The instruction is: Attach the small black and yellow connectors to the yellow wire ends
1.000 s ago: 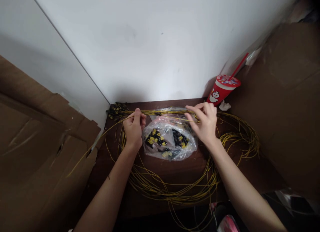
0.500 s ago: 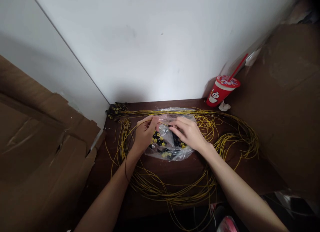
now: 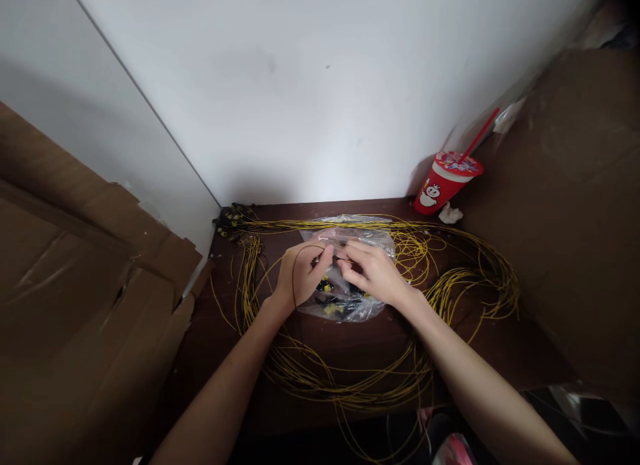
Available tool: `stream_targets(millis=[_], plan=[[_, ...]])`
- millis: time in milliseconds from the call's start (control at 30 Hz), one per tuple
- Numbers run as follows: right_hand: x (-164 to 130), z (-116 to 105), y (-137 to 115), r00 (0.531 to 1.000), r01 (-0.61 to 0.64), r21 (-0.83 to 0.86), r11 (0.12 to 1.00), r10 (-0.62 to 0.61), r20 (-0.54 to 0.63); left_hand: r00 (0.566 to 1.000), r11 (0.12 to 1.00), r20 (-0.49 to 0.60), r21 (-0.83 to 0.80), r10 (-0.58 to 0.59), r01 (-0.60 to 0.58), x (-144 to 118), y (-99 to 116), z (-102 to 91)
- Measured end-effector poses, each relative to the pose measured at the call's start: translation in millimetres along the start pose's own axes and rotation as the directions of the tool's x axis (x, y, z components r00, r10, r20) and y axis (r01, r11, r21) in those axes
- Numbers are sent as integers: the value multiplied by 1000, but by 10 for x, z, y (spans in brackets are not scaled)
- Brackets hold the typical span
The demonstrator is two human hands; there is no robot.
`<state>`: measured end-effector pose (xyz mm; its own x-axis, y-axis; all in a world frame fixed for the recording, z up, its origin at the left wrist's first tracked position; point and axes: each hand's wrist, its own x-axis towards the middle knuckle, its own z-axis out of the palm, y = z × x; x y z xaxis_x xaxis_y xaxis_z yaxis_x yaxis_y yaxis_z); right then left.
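My left hand (image 3: 304, 268) is closed in a pinch on a thin dark wire (image 3: 294, 278), which loops over its back and hangs down by the wrist. Close beside it, my right hand (image 3: 369, 268) pinches a small dark end piece at the wire's tip; its exact shape is too small to tell. Both hands hover over a clear plastic bag (image 3: 367, 310) holding several black connectors with yellow parts (image 3: 327, 286). Yellow wires (image 3: 350, 391) curve in a wide bundle around the bag on the dark table.
A red cup with a straw (image 3: 443, 185) stands at the back right against the white wall, with a crumpled tissue (image 3: 450, 214) beside it. Cardboard (image 3: 75, 305) rises on the left, and more cardboard (image 3: 560, 205) on the right. Black connectors (image 3: 233, 219) lie in the back left corner.
My left hand has moved right, closer to my right hand. The yellow wire stretched between the hands no longer shows; a dark wire now loops over the left hand.
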<state>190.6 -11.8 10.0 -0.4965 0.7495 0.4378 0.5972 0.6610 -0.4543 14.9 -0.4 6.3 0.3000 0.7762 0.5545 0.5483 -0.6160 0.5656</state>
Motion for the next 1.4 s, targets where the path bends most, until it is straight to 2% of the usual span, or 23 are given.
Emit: stream_targets(millis=[67, 167, 233, 300, 367, 467, 567, 633, 700, 767, 833, 933, 1000, 1067, 1167, 1300, 1400], plan=[[1, -3, -8, 1000, -5, 7, 1000, 5, 1, 990, 995, -108, 19, -96, 98, 17, -48, -33], [-2, 1, -20, 1000, -10, 4, 1000, 10, 11, 925, 967, -295, 12, -241, 256, 42, -115, -91], [-7, 4, -23, 1000, -15, -11, 1000, 15, 7, 897, 956, -336, -45, -288, 290, 52, -133, -115], [-13, 4, -19, 1000, -20, -32, 999, 20, -1, 908, 954, -295, -126, -299, 273, 52, -128, -118], [-18, 0, -13, 1000, -14, -50, 999, 14, -9, 940, 951, -201, -197, -276, 237, 45, -110, -103], [-19, -4, -9, 1000, 20, -66, 998, -21, -15, 980, 958, -38, -220, -196, 183, 33, -79, -69], [-18, 1, -11, 998, 56, -80, 995, -57, -8, 984, 959, 107, -233, -139, 161, 32, -45, -60], [-18, 6, -12, 998, 64, -72, 995, -65, -16, 976, 941, 157, -281, -148, 188, 42, -24, -76], [-20, 6, -10, 997, 58, -52, 997, -60, -47, 969, 905, 133, -348, -209, 243, 61, -15, -101], [-22, -1, -6, 995, 43, -45, 998, -47, -90, 949, 845, 43, -445, -311, 297, 86, -24, -119], [-24, -11, -2, 992, 30, -55, 998, -36, -122, 903, 756, -60, -573, -424, 317, 109, -50, -127], [-24, -21, 6, 989, 19, -73, 997, -29, -144, 833, 645, -127, -698, -538, 311, 126, -85, -135], [-24, -20, 10, 989, 17, -88, 996, -30, -143, 847, 677, -136, -671, -513, 303, 120, -88, -148], [-26, -16, 14, 990, 21, -97, 995, -34, -136, 905, 770, -110, -572, -412, 281, 103, -72, -162], [-30, -7, 9, 992, 54, -98, 994, -65, -112, 973, 882, 22, -420, -228, 216, 72, -36, -153], [-29, 5, -16, 992, 103, -122, 987, -111, -63, 987, 947, 144, -299, -76, 117, 45, -2, -88], [-26, 9, -30, 994, 95, -108, 990, -100, -50, 986, 942, 139, -309, -95, 135, 41, 2, -71]])
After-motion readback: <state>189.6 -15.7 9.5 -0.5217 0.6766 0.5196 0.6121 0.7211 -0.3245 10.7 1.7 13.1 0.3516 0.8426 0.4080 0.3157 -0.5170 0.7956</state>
